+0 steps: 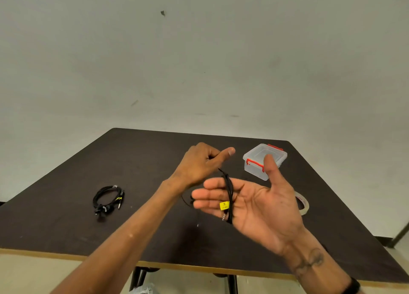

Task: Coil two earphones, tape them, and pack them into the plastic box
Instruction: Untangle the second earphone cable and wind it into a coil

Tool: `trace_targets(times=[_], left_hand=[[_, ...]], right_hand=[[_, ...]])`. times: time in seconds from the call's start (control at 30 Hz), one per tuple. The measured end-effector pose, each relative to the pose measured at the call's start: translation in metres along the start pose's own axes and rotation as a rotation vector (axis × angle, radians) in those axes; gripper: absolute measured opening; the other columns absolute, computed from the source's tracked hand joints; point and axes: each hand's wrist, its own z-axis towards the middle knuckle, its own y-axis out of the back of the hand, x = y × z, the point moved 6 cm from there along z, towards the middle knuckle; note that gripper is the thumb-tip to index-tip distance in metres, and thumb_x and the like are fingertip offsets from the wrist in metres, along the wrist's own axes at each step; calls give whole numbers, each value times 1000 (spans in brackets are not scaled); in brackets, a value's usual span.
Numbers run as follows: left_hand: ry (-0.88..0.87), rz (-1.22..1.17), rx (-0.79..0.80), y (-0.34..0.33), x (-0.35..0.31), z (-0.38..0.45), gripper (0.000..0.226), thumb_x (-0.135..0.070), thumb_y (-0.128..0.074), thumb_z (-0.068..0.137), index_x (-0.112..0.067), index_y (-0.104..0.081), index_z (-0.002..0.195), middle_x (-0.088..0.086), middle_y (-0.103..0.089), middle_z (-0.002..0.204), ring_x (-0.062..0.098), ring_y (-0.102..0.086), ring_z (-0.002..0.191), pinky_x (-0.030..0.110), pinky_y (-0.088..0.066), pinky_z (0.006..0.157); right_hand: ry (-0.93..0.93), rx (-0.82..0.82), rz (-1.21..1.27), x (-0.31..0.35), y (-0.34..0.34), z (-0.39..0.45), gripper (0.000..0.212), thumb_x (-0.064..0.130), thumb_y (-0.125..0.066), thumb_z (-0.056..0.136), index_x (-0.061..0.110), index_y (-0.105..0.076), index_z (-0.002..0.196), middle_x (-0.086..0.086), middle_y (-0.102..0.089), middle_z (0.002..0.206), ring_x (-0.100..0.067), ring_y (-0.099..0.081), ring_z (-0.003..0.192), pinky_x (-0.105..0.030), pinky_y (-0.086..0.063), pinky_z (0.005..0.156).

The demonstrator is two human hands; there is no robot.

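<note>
Desk (66, 222): dark brown top with a pale edge strip along the near side; plain light wall behind.
Coiled earphone (108, 199): far left on the desk, black cable wound into a loose ring, a yellow tag on it, plug and earbuds bunched at the near side. Lies alone, well apart from both hands.
Left hand (199, 165): raised over the middle of the desk, back of the hand to the camera, thumb stuck out to the right, fingers curled inward. Grip: appears pinched on the upper end of the black cable, but the fingertips are hidden, so contact is not certain.
Second earphone (229, 196): black cable wrapped in several turns across the right hand's fingers, a yellow tag near the lower turns, a metal plug hanging below. One strand loops down behind the fingers toward the desk.
Right hand (254, 203): palm up and facing left, fingers spread flat and straight, thumb upright. Grip: open, serving as the former for the coil.
Plastic box (264, 160): clear, red latches, lid on, far right part of the desk beyond the right thumb.
Tape roll (303, 204): on the desk, partly hidden behind the right palm.
</note>
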Motion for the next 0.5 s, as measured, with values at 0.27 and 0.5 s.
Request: trace_targets(times=[0.27, 0.5], left_hand=[[144, -78, -8, -51, 28, -21, 28, -28, -51, 89, -5, -67, 89, 12, -68, 85, 19, -60, 75, 40, -48, 68], [153, 9, 79, -54, 3, -48, 72, -55, -34, 109, -20, -69, 56, -11, -54, 42, 3, -52, 43, 28, -42, 61]], right_hand=[[302, -22, 174, 31, -9, 14, 118, 87, -34, 93, -15, -33, 154, -40, -32, 159, -52, -32, 151, -54, -10, 131], [516, -285, 1, 63, 18, 6, 110, 85, -23, 94, -6, -42, 152, -30, -52, 152, -43, -48, 145, -52, -18, 129]])
